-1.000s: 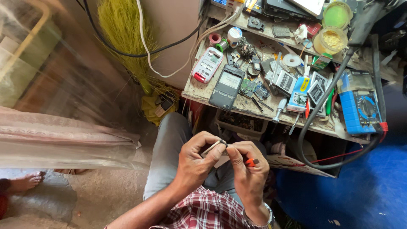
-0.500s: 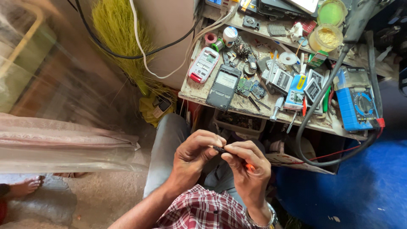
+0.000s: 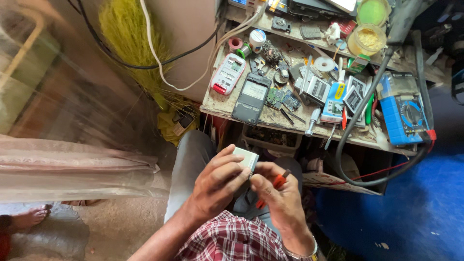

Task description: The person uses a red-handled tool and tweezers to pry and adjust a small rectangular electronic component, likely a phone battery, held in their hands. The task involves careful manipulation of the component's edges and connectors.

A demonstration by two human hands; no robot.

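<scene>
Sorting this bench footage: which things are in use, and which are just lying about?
In use: left hand holding small white device; right hand holding red-handled tool.
Lying about: blue multimeter, dark phone, white-and-red phone, yellow jar.

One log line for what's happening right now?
left hand: holds small white box | right hand: holds red-handled tool at box | cluttered workbench ahead

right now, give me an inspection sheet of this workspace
surface: worn wooden bench, crowded.
job's things: small pale flat part in left hand; red-handled tool in right hand.
clutter: dark phone, white-and-red phone, blue multimeter, circuit boards, two jars.
grippers: both hands closed, held over the lap.
cables: thick black hose, white cable, black cable.
surroundings: straw broom, blue floor, someone's bare foot.
</scene>
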